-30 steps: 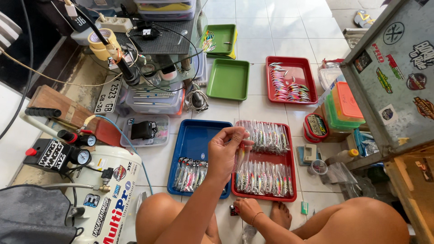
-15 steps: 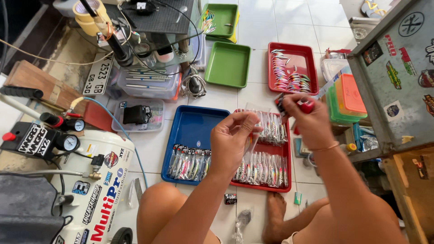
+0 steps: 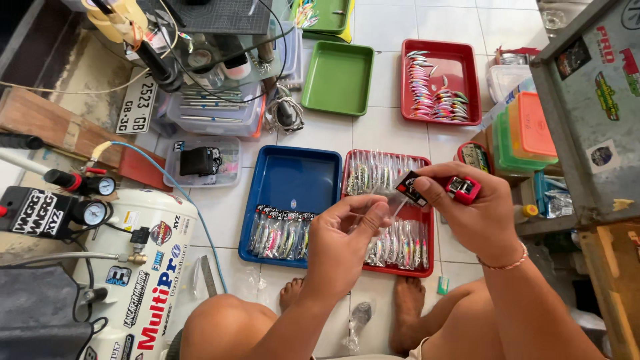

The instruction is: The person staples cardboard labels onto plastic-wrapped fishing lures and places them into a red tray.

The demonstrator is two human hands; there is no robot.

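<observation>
My left hand [image 3: 341, 241] pinches a clear plastic lure packet [image 3: 398, 202] above the near red tray [image 3: 399, 271]. The packet's top carries a black and red header card [image 3: 409, 189]. My right hand [image 3: 475, 217] holds a small red stapler [image 3: 463, 189] against that card, with its thumb on the card. Both hands meet over the tray, which is filled with rows of packed lures [image 3: 380, 172]. Left of it, a blue tray [image 3: 293, 175] has a row of carded lure packets [image 3: 280, 233] along its near side.
A far red tray [image 3: 408, 80] holds loose lures, and a green tray [image 3: 337, 79] lies beside it. A white air compressor [image 3: 143, 267] stands at left, clear boxes [image 3: 213, 117] behind it. Stacked coloured containers [image 3: 527, 133] and a grey cabinet [image 3: 590, 113] are at right. My bare feet [image 3: 407, 313] rest below the trays.
My right hand rose from the floor by my foot with the red stapler and moved left to meet my left hand. The packet is now held between both hands.
</observation>
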